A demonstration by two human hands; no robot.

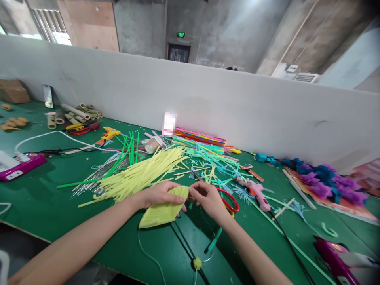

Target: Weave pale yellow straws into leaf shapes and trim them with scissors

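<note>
A yellow leaf-shaped piece [162,211] of pipe cleaners laid side by side is tilted in my left hand [166,194], with the thumb across its front and the fingers behind. My right hand [208,198] is closed in a pinch at the piece's upper right corner; what sits between the fingertips is too small to make out. A thin pale thread [212,229] hangs below this hand. Under the hands, a small yellow ball [197,263] lies by dark thin sticks and clear cord. Red-handled scissors [230,200] lie partly behind my right wrist.
Loose yellow pipe cleaners [145,170] are heaped behind my hands, with green and turquoise ones around them. A pink glue gun [258,194] lies to the right, its black cord running forward. Purple power strips [22,168] stand at both sides. A white partition [190,95] bounds the table's back.
</note>
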